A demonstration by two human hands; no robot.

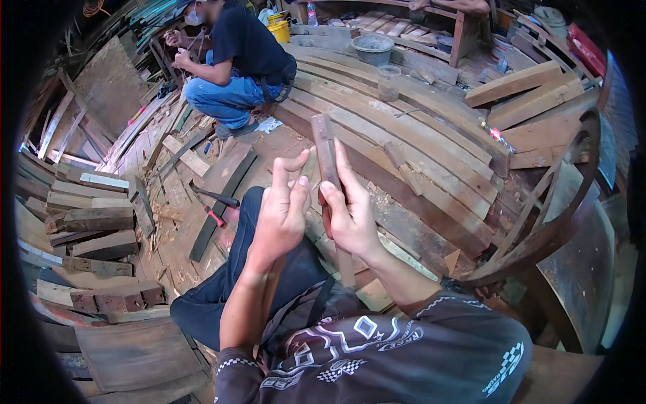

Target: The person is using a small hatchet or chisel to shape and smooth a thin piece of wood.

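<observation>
My right hand [353,215] is closed around a narrow brown wooden piece [323,138], held nearly upright in front of me. The thumb presses on its near face and the fingers lie along its right edge. Just left of it, my left hand [281,212] is raised with the index finger bent and the thumb near it. The other fingers curl in, and whatever they may hold is hidden. Below the wooden piece a paler wood strip [345,266] shows; whether the two are joined I cannot tell.
Long curved planks [404,145] stretch across the right, bearing a grey basin [372,48]. A person [232,57] crouches at the far left. Stacked wood blocks [101,219] lie left; a black-handled tool [219,196] and a red-handled tool [214,215] rest by my knee. A curved frame [538,252] stands right.
</observation>
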